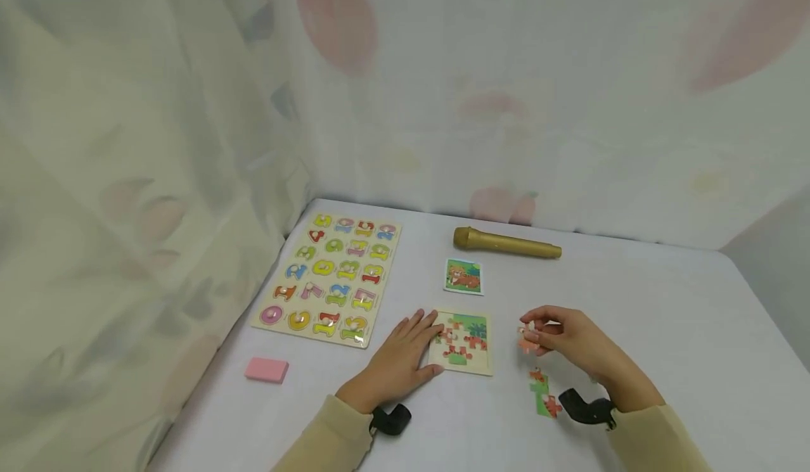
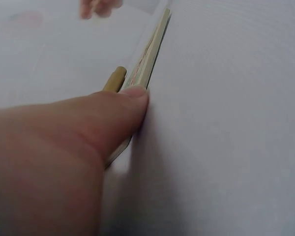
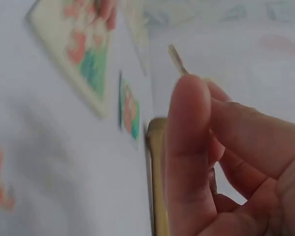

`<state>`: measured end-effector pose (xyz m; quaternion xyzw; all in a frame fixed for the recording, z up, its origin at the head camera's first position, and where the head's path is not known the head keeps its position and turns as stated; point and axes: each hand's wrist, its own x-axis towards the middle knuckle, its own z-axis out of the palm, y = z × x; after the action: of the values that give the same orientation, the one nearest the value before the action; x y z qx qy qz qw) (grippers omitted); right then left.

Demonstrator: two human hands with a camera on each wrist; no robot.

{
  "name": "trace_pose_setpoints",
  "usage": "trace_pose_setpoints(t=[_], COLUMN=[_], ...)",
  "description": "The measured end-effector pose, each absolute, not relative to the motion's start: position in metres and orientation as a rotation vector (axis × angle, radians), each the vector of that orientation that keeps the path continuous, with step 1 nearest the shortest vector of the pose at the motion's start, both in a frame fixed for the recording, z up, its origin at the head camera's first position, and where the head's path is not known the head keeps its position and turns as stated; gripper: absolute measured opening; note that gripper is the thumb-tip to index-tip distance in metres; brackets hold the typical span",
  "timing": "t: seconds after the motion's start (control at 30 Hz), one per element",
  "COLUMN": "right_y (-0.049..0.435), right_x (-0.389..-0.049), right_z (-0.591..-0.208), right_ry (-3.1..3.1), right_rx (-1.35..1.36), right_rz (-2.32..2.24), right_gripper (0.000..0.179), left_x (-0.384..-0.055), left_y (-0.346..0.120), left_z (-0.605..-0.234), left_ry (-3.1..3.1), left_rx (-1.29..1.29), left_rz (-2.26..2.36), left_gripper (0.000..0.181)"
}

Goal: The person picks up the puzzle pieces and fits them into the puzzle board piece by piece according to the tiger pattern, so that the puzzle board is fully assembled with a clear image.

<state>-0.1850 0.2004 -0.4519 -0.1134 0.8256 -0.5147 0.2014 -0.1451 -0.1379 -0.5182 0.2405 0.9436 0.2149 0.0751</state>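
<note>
My left hand (image 1: 397, 365) lies at the left edge of a small wooden jigsaw board (image 1: 473, 369), its fingers fairly straight. In the left wrist view, the thumb (image 2: 130, 101) touches the board's side. The board is partly filled with orange, green and blue pieces. Right of it, my right hand (image 1: 572, 337) pinches an orange jigsaw piece (image 1: 526, 344) between thumb and fingers above the table. The right wrist view shows that piece (image 3: 176, 58) edge-on, its lower part hidden by the fingertips. Several loose green and orange pieces (image 1: 541, 389) lie below the right hand.
Behind the board lies a picture card (image 1: 464, 276) with an orange animal. A gold microphone (image 1: 509, 244) lies farther back. To the left are a wooden number-puzzle board (image 1: 304, 264) and a pink block (image 1: 266, 370). Patterned curtains hang at the left and back.
</note>
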Motion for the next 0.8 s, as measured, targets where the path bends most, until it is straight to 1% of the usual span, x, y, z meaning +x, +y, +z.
trace_pose_setpoints(t=[0.13, 0.27, 0.43, 0.53, 0.8], right_y=[0.178, 0.157, 0.132, 0.116, 0.089], right_x=[-0.197, -0.207, -0.213, -0.214, -0.208], right_z=[-0.447, -0.449, -0.46, -0.469, -0.487], right_ry=[2.183, 2.203, 2.402, 2.523, 2.623], right_rx=[-0.38, -0.432, -0.504, -0.487, -0.45], right_rz=[-1.548, -1.537, -1.375, -1.247, -1.086], right_gripper=[0.037, 0.034, 0.024, 0.02, 0.016], left_x=[-0.146, -0.147, -0.147, -0.148, -0.147], left_y=[-0.139, -0.139, -0.137, -0.137, -0.138], left_z=[-0.519, -0.52, -0.522, -0.523, -0.523], left_ry=[2.831, 2.832, 2.855, 2.862, 2.852], left_rx=[0.712, 0.716, 0.74, 0.743, 0.736], left_rz=[0.652, 0.641, 0.614, 0.613, 0.643], left_gripper=[0.075, 0.075, 0.075, 0.071, 0.062])
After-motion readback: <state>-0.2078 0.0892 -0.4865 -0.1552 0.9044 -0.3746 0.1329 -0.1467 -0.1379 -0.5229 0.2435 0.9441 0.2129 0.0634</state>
